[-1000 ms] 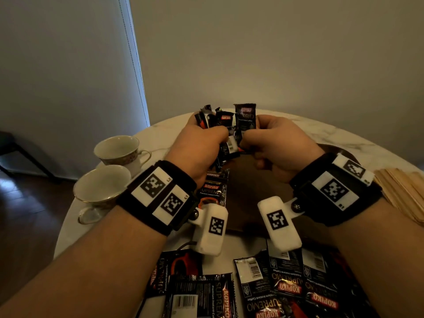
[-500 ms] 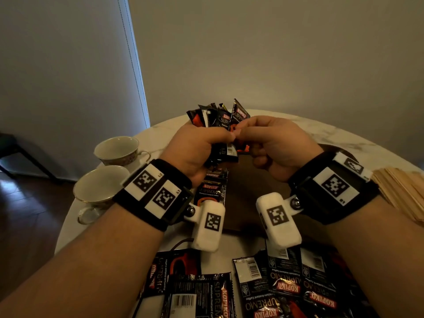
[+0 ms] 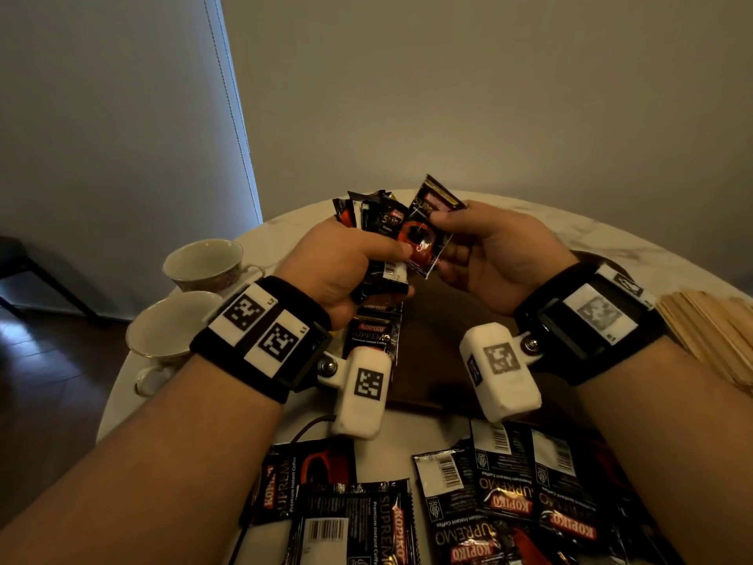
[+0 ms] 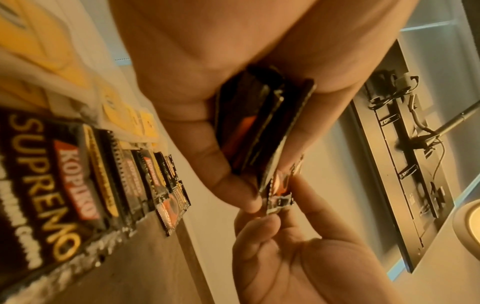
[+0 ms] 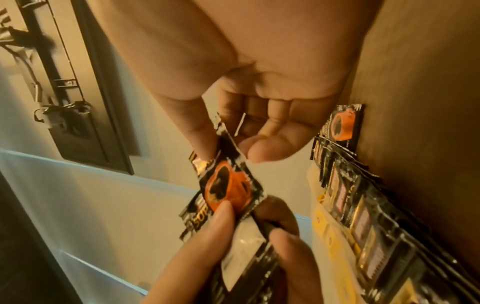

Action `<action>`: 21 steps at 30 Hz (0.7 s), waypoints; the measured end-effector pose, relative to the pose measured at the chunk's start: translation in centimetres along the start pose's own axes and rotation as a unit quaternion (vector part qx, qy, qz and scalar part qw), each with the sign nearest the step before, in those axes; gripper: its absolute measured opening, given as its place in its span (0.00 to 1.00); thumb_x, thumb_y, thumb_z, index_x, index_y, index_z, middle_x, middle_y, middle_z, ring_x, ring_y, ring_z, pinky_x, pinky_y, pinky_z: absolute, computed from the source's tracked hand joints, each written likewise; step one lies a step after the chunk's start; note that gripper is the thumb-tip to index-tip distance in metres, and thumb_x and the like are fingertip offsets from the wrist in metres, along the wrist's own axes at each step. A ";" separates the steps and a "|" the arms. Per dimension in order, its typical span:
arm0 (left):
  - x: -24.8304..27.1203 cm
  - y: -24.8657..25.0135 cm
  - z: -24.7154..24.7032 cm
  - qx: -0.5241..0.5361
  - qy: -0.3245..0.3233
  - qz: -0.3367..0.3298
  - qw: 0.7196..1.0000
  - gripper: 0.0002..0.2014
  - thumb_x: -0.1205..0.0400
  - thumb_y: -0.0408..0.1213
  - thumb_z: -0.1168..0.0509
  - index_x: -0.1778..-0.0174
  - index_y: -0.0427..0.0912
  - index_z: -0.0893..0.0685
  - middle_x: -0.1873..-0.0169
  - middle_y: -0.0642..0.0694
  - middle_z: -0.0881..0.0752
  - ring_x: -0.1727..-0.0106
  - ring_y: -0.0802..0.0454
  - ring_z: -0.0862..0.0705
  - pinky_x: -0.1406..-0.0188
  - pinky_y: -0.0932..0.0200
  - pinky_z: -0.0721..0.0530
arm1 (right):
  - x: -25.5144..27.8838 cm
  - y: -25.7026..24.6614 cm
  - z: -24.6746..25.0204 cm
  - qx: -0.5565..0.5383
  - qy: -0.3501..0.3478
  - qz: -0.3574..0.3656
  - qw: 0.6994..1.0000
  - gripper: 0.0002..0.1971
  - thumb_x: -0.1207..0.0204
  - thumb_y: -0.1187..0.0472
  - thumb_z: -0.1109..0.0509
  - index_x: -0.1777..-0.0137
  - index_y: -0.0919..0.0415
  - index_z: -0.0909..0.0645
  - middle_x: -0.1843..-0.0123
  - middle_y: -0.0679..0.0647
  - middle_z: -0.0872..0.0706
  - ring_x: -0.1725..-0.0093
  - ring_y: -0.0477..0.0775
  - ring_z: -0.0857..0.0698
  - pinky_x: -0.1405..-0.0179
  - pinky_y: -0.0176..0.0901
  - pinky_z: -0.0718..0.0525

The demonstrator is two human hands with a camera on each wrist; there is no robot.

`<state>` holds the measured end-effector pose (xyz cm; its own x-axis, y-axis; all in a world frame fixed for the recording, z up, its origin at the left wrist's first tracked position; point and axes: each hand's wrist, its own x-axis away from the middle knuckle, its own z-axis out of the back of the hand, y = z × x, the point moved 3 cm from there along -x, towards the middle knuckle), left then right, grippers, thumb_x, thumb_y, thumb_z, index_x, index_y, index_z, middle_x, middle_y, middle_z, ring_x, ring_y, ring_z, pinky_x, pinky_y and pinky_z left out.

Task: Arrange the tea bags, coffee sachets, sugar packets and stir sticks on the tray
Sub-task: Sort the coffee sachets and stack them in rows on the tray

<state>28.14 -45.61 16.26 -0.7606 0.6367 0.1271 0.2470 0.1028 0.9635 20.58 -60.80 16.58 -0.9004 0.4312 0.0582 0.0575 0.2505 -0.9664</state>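
While the round marble table (image 3: 611, 238) is filling the lower half of the head view, the dark brown tray (image 3: 432, 344) is sitting at its middle, under both raised hands. Along the tray's left side a row of coffee sachets (image 5: 363, 216) is lying overlapped, with yellow packets (image 4: 130, 121) showing just beyond it. More loose sachets (image 3: 501, 495) are lying scattered on the table at the near edge. At the right, a stack of wooden stir sticks (image 3: 709, 332) is resting on the table, and two teacups (image 3: 171, 332) are standing at the left edge.

Above the tray, the left hand (image 3: 342, 263) is gripping a fanned bundle of sachets (image 3: 375, 222), fingers curled tight round it and the thumb pressing across the front. The right hand (image 3: 493, 254) is pinching one single sachet (image 3: 428, 230) by its top corner between thumb and forefinger, the other fingers loosely curled. That sachet is hanging tilted, its lower end touching the left thumb and the bundle.
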 end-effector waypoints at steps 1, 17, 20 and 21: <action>0.0 0.1 0.1 0.002 -0.001 0.001 1.000 0.14 0.22 0.20 0.29 0.41 0.31 0.13 0.51 0.33 0.08 0.50 0.36 0.08 0.61 0.45 0.06 | 0.0 0.0 0.1 -0.019 0.006 -0.005 1.000 0.13 0.20 0.63 0.27 0.37 0.63 0.15 0.45 0.60 0.09 0.60 0.53 0.10 0.71 0.38 0.15; -0.8 -0.4 0.2 0.060 0.042 0.017 0.997 0.14 0.20 0.24 0.27 0.38 0.31 0.13 0.44 0.31 0.08 0.47 0.35 0.07 0.61 0.48 0.08 | -0.2 0.6 -0.2 0.007 0.008 0.031 0.999 0.05 0.21 0.68 0.25 0.47 0.64 0.16 0.53 0.58 0.07 0.58 0.52 0.07 0.62 0.43 0.10; -0.8 -0.3 0.4 0.065 0.048 0.008 0.997 0.14 0.20 0.28 0.26 0.39 0.31 0.13 0.52 0.35 0.07 0.55 0.44 0.07 0.62 0.50 0.08 | -0.4 -0.2 0.3 -0.001 0.036 0.054 0.998 0.05 0.20 0.72 0.28 0.47 0.66 0.15 0.55 0.58 0.06 0.61 0.52 0.07 0.64 0.41 0.11; -0.8 -0.1 0.5 0.069 0.057 0.002 0.996 0.13 0.20 0.28 0.25 0.40 0.31 0.12 0.58 0.38 0.08 0.60 0.47 0.08 0.62 0.51 0.08 | -0.7 -0.5 0.8 -0.013 0.063 0.055 0.996 0.05 0.19 0.72 0.29 0.46 0.66 0.15 0.57 0.57 0.06 0.62 0.51 0.08 0.65 0.40 0.11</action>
<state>29.06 -45.76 15.94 -0.8212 0.5464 0.1644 0.3241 0.2094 0.9226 20.81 -61.91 16.80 -0.8265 0.5627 -0.0158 0.1665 0.2176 -0.9617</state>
